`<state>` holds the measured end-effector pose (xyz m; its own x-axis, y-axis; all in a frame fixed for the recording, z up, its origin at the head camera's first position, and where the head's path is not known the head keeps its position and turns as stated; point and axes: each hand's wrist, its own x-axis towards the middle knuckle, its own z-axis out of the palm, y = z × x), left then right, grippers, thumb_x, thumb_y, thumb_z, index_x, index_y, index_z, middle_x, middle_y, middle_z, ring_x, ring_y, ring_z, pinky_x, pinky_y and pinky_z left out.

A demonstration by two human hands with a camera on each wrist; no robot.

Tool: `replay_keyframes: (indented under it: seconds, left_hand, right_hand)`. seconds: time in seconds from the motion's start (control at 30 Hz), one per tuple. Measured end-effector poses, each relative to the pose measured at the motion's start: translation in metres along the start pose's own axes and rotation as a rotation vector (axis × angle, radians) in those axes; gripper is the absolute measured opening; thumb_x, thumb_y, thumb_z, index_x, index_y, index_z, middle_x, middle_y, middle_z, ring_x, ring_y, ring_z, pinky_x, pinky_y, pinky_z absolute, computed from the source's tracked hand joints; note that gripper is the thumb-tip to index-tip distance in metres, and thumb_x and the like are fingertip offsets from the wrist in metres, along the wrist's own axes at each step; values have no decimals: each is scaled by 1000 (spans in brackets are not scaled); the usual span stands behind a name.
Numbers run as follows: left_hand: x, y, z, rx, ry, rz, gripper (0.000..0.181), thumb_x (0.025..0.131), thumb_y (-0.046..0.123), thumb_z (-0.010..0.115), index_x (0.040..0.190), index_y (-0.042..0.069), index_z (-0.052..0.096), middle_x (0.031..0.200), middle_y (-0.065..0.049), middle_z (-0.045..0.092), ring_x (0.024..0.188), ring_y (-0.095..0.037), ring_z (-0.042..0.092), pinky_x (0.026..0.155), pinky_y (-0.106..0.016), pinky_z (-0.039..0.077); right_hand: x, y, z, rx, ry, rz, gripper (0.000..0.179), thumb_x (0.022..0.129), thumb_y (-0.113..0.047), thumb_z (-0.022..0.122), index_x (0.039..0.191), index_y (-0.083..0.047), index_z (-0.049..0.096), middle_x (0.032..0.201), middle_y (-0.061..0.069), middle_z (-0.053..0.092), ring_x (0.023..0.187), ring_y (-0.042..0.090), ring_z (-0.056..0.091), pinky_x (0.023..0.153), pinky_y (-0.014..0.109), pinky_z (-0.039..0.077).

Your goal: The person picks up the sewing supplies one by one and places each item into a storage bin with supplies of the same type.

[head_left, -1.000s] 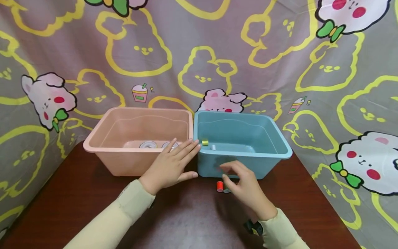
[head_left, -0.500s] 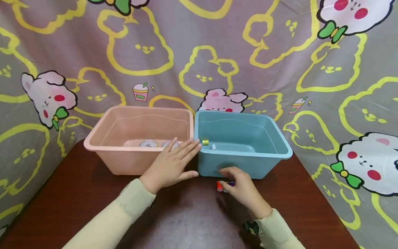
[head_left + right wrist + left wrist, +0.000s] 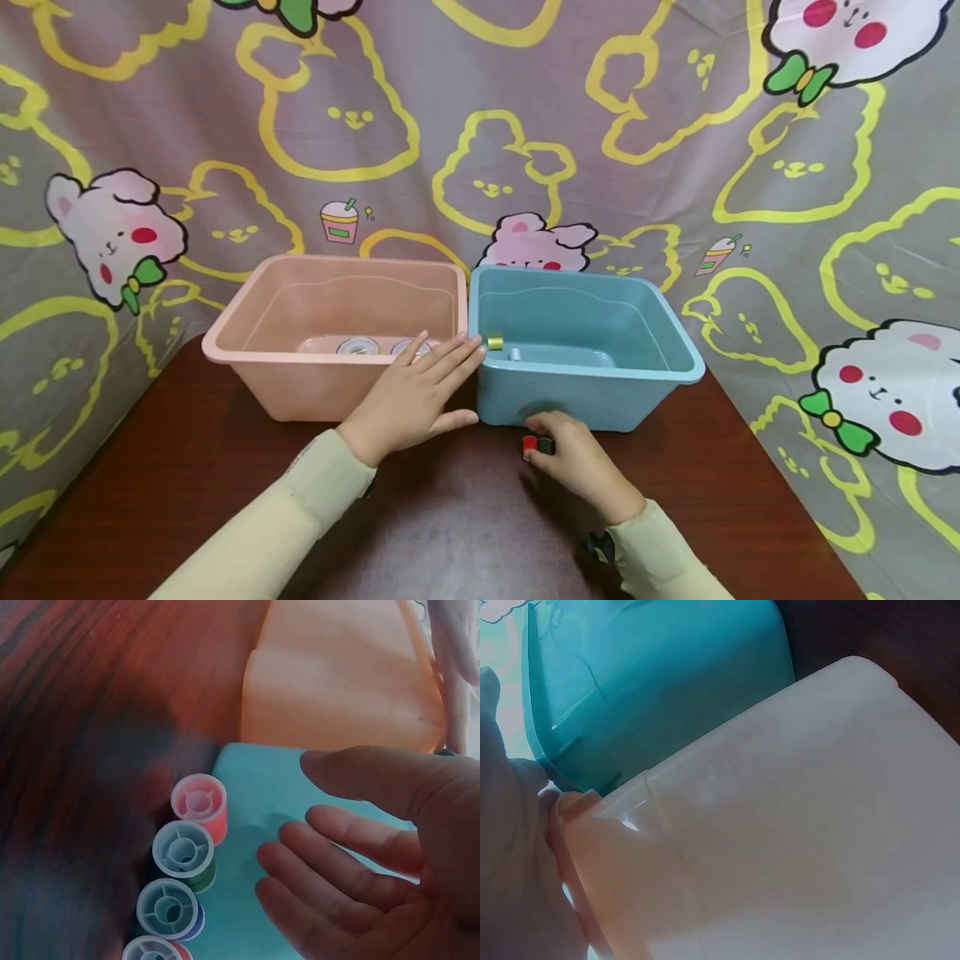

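Observation:
My left hand (image 3: 408, 400) lies with straight fingers across the near rims of the pink basin (image 3: 315, 392) and the blue basin (image 3: 585, 400), where the two meet. In front of the blue basin, several thread spools stand upright in a row, best seen in the right wrist view: a red spool (image 3: 199, 806), a green spool (image 3: 184, 851), a purple spool (image 3: 169, 910) and another reddish one (image 3: 154, 951). Close beside them is my right hand (image 3: 585, 462), thumb and fingers apart, nothing between them in the right wrist view. In the head view it hides part of the row.
Inside the blue basin lie a yellow spool (image 3: 494, 342) and a pale spool (image 3: 514, 354). White round discs (image 3: 357, 345) are at the bottom of the pink basin. Both basins stand side by side on a dark wooden table (image 3: 465, 517), before a patterned curtain (image 3: 420, 100).
My right hand has moved down and slightly left, closer to the row of spools. My left hand has stayed in place on the rims.

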<state>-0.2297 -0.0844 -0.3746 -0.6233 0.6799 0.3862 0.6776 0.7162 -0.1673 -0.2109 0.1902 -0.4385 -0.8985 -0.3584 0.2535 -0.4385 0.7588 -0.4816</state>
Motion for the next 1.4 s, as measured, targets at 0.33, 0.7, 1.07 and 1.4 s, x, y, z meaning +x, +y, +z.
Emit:
replay_keyframes:
  seconds: [0.33,0.7,1.07,1.4]
  left_hand:
    - [-1,-1,0,-1,22,19,79,101,61,45,161,11,30,166,-6,28,153,-25,24,123,-54,15]
    - [-2,0,0,-15,-2,-4,81,99,59,53,161,13,29,167,-4,26,154,-23,21,125,-53,10]
    - [-1,-1,0,-6,13,12,80,101,64,39,161,12,29,167,-5,26,154,-24,22,123,-55,16]
    - [-1,-2,1,-18,9,8,81,101,67,27,161,13,27,167,-4,24,154,-23,21,124,-53,13]
  right_hand:
    - [5,1,4,-54,-22,5,30,80,-3,83,108,1,73,108,11,71,103,29,67,88,45,56]
    - [10,6,10,-81,-72,-60,29,80,1,81,107,2,73,105,11,70,100,28,66,87,46,55]
    - [10,10,13,-88,-91,-123,25,79,7,80,103,2,73,101,10,72,97,27,67,84,44,56]
    - [13,9,14,-82,-61,-142,26,78,7,82,102,2,74,101,10,72,97,26,68,84,43,57]
